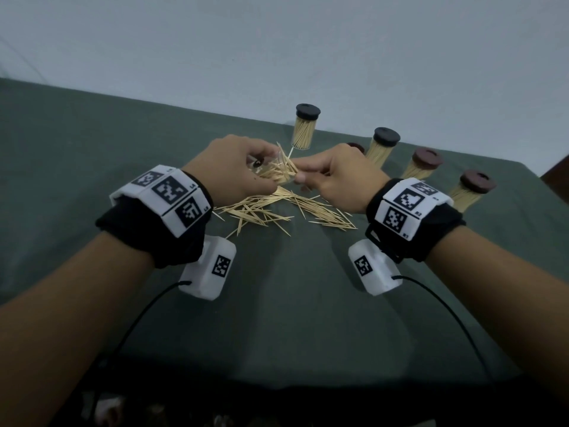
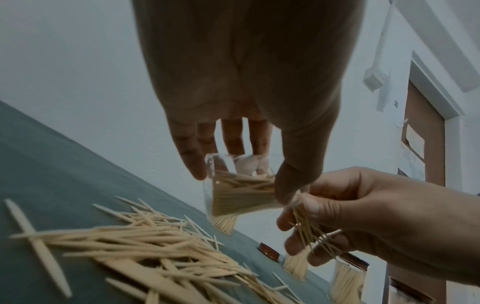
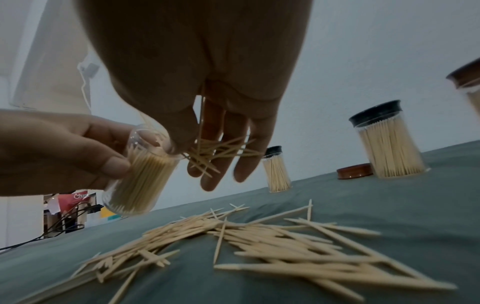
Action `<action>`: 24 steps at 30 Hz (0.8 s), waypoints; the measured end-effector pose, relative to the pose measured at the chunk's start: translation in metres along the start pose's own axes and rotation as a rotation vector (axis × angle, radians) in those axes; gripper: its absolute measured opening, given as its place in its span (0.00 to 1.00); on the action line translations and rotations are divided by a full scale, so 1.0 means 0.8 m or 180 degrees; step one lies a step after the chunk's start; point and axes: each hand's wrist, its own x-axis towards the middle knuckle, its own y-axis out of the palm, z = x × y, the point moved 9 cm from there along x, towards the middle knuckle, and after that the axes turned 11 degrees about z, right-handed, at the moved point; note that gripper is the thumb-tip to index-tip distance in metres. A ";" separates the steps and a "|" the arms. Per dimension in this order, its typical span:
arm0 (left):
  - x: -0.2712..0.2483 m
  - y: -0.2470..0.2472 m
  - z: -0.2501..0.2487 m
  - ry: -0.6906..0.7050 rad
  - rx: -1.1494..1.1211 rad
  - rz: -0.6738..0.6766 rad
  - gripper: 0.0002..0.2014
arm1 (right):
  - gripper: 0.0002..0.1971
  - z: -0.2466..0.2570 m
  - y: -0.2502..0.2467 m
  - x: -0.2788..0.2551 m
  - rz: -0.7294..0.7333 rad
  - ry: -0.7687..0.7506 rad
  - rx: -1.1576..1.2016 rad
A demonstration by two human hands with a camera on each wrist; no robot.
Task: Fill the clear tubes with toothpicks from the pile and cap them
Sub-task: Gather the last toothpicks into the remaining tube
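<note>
Four clear plastic tubes w/ dark caps (image 1: 382, 146) stand filled at back; a loose brown cap (image 3: 354, 171) lies nearby. Left hand (image 1: 229, 167) grips a clear open tube (image 3: 137, 174), mostly full, above the pale wooden toothpick pile (image 1: 286, 208). Right hand (image 1: 340, 177) pinches a toothpick bunch (image 3: 215, 152) at its mouth; crossed sticks may jam. Left to do: rest of pile, capping
</note>
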 end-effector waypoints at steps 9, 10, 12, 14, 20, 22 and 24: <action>0.001 -0.005 0.003 -0.0054 0.0139 -0.0034 0.20 | 0.09 -0.008 -0.011 0.005 -0.0066 0.0288 -0.0051; 0.000 -0.006 0.003 -0.0056 0.0133 -0.0041 0.19 | 0.10 -0.007 -0.011 0.005 -0.0074 0.0271 -0.0107; 0.000 -0.007 0.003 -0.0052 0.0106 -0.0065 0.22 | 0.11 -0.003 -0.011 0.006 -0.0088 0.0211 -0.0250; -0.001 -0.009 0.003 -0.0045 0.0103 -0.0105 0.23 | 0.11 0.001 -0.010 0.006 -0.0122 0.0130 -0.0347; 0.001 -0.003 -0.005 0.0040 0.0283 -0.0082 0.27 | 0.10 0.007 -0.018 0.007 -0.0301 0.0083 -0.0385; 0.002 -0.002 -0.006 0.0067 0.0303 -0.0084 0.27 | 0.09 0.007 -0.016 0.006 -0.0241 0.0122 -0.0426; 0.002 -0.002 -0.006 0.0085 0.0287 -0.0087 0.26 | 0.09 0.005 -0.012 0.004 -0.0145 0.0168 -0.0461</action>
